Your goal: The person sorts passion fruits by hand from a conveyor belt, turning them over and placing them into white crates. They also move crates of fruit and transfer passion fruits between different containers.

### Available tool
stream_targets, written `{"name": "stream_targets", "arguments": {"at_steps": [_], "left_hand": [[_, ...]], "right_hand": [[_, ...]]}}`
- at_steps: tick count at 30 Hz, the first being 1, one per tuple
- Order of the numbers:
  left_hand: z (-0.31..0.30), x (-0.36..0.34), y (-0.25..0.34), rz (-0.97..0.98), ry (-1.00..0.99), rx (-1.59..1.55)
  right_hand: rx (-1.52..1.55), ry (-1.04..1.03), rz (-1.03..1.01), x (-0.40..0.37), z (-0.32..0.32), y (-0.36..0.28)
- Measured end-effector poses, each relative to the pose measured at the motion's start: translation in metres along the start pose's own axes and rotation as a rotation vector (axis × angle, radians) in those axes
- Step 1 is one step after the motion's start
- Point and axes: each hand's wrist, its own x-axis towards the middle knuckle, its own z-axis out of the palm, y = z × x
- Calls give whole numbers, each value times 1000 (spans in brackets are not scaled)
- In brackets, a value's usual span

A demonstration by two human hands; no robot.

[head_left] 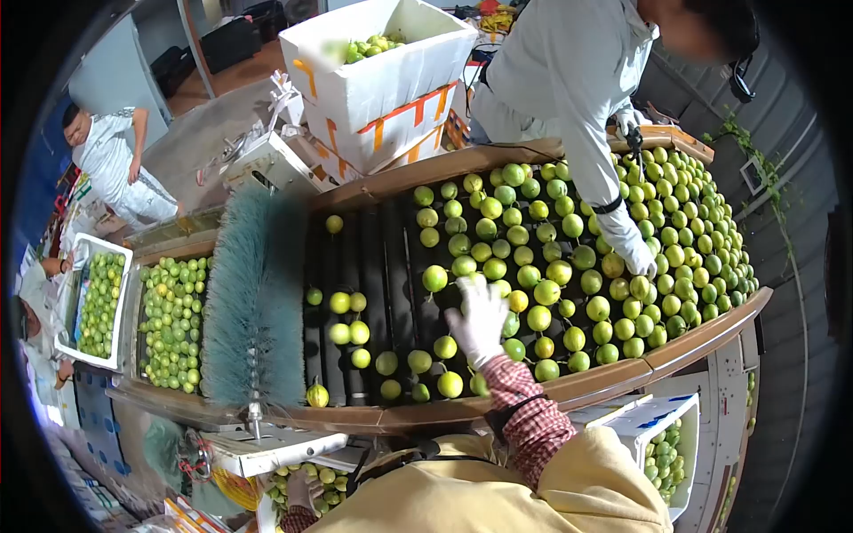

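Observation:
My right hand (480,324), in a white glove, is spread open over a dark roller conveyor (378,266). Round green-yellow fruit (539,318) lies around its fingertips, and the palm faces down close to them. Low in the view, my left hand (303,489) reaches down over a white box of similar fruit (333,484). Its fingers look stretched out among the fruit, partly in shadow.
Across the conveyor a person's gloved hand (638,258) touches the fruit. A blue-green brush roller (253,302) spans the belt at left. White foam boxes (382,93) are stacked behind; another foam box (671,453) stands at lower right. Other people are at far left.

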Motion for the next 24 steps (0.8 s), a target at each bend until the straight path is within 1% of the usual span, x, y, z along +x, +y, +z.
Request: {"name": "stream_targets", "arguments": {"at_steps": [1,2,4,5,6,8,9,10,11,12,14,15,16,17,18,20,21,22,24], "left_hand": [[-4,-1,-3,-23,5,-6],[-7,-3,-7,-45,12,-16],[-10,-3,-14,-87,21,-38],[-9,-4,-18,-100,13,-49],[-8,-5,-19,-115,12,-59],[-3,-3,-17,-119,-40,-75],[-3,-2,-15,-108,-100,-108],[-3,-4,-9,-105,-191,-148],[2,-13,-1,-89,-240,-171],[12,-28,9,-67,-223,-157],[41,-51,45,-6,-15,174],[38,-59,52,74,31,173],[40,-69,60,145,64,191],[42,-79,67,206,89,222],[45,-90,73,181,101,258],[41,-116,80,134,127,336],[37,-120,67,80,179,298],[29,-120,53,59,168,330],[2,-108,10,-3,122,404]], "right_hand": [[-196,166,53,0,16,24],[-235,131,143,-3,24,44],[-315,-7,178,-8,35,36],[-123,-126,143,-10,37,21],[-2,-166,-40,-20,62,18],[48,-53,-160,-15,70,-4],[62,-215,-74,19,53,-6],[92,-393,-29,62,36,4],[103,-30,-203,103,38,15],[47,352,-349,143,39,27],[-262,353,-206,216,86,129],[-418,340,-138,253,111,178],[-437,423,-189,285,130,218],[-437,272,-25,300,118,210],[-444,124,139,313,110,204],[-442,149,77,348,167,296],[-342,52,113,353,156,283],[-250,-49,148,357,143,279],[-241,103,122,357,147,275]]}}
